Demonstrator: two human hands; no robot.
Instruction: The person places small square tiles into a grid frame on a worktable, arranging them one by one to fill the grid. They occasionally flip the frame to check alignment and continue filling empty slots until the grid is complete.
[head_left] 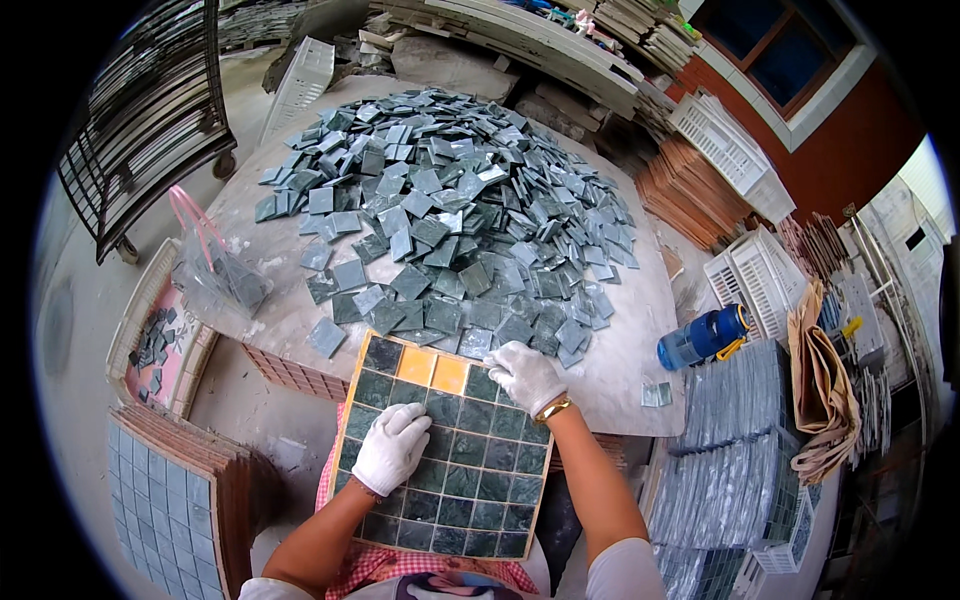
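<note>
A square tray (446, 482) with thin light wooden edges leans over my lap against the worktable. Rows of dark green stone tiles fill most of its grid; two cells in the far row show bare yellow base (433, 370). My left hand (392, 448), in a white knit glove, rests on the tiles left of the middle with its fingers curled together. Also gloved, my right hand (527, 377) bends its fingers over the tray's far right corner; whatever is under its fingertips is hidden. Just beyond lies a large heap of loose grey-green tiles (430, 230) on the worktable (625, 390).
A blue bottle (703, 337) lies at the table's right edge, above stacked tile sheets (715, 480). Filled trays (165, 490) stand at lower left, near a basket of tile pieces (120, 350). A plastic bag (225, 275) sits at the table's left edge; a metal rack (150, 120) stands beyond.
</note>
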